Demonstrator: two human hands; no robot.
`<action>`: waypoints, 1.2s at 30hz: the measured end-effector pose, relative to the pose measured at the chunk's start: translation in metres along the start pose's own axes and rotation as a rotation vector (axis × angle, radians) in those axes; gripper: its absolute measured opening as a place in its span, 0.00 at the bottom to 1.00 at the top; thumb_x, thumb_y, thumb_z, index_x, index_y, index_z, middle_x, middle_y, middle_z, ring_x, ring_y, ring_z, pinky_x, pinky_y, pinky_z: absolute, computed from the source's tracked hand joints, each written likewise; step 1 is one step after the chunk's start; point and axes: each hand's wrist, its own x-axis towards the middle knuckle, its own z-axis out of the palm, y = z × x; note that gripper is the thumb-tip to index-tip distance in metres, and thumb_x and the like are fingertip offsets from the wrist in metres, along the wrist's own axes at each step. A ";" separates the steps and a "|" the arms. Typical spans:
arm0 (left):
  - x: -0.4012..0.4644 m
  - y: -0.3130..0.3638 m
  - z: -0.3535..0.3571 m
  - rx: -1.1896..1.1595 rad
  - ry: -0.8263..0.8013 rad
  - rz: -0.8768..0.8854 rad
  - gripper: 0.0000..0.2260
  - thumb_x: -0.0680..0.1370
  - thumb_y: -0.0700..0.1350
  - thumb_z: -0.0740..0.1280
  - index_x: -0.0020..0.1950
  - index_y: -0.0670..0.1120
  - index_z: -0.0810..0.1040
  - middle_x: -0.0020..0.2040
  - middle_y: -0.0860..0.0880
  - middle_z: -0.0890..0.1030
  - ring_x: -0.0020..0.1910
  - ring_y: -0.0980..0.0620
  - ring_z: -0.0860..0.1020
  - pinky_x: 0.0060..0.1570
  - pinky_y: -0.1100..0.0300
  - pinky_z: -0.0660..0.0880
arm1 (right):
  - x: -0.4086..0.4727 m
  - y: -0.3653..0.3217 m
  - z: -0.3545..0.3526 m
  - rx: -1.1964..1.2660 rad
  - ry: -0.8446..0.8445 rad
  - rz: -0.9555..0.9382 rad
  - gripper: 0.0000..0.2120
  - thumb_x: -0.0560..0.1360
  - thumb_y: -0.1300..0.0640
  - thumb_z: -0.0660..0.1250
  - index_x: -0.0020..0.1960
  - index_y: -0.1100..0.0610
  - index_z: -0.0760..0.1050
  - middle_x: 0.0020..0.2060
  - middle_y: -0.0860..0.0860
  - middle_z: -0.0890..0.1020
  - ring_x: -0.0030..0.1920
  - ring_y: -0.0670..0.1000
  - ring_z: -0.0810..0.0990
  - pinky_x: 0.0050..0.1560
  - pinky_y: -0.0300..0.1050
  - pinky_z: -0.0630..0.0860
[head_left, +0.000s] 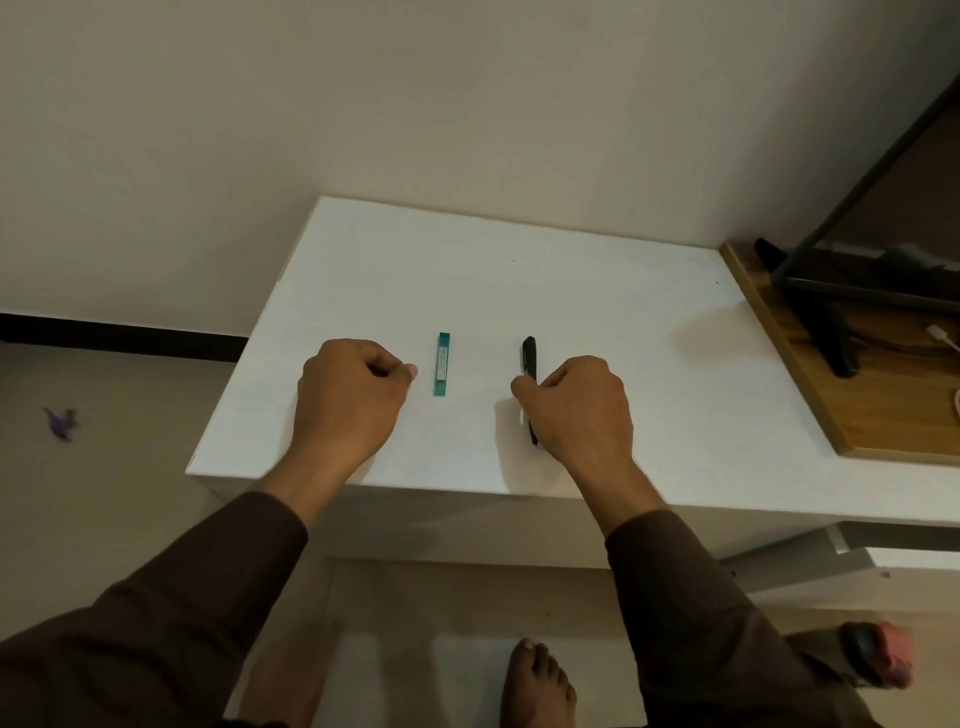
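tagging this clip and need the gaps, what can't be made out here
All in the head view:
1. Print on the teal case: too small to read.
2. Middle of the black pen: hidden by the right hand.
3. The purple thing on the floor: blurred.
4. The black stand: cut off by the right edge.

The white table (519, 270) bears 1 teal strip (442, 364), a held black pen (529, 356) beside it.

Right hand (576, 410) holding black pen (529, 353) on white table (519, 270), left hand (353, 395) fisted beside teal case (442, 364)
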 end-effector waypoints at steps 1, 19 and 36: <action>-0.001 0.000 0.003 0.022 0.003 0.009 0.10 0.79 0.47 0.74 0.44 0.42 0.87 0.39 0.51 0.84 0.44 0.48 0.83 0.51 0.53 0.80 | 0.001 0.000 0.001 -0.021 0.002 -0.003 0.15 0.73 0.52 0.71 0.34 0.59 0.73 0.28 0.52 0.79 0.26 0.49 0.73 0.27 0.40 0.65; -0.020 0.022 0.030 -0.025 0.206 0.125 0.09 0.75 0.48 0.77 0.43 0.45 0.81 0.40 0.51 0.78 0.45 0.45 0.80 0.50 0.41 0.79 | -0.017 -0.012 -0.004 0.292 0.099 -0.251 0.14 0.81 0.47 0.69 0.41 0.54 0.80 0.33 0.46 0.82 0.34 0.44 0.80 0.33 0.29 0.71; 0.000 0.032 -0.003 -0.599 -0.250 0.066 0.04 0.78 0.46 0.75 0.48 0.47 0.89 0.43 0.48 0.88 0.42 0.50 0.85 0.39 0.57 0.79 | -0.022 -0.014 -0.016 0.612 -0.309 -0.296 0.05 0.80 0.56 0.71 0.52 0.53 0.86 0.41 0.47 0.89 0.45 0.48 0.88 0.40 0.40 0.83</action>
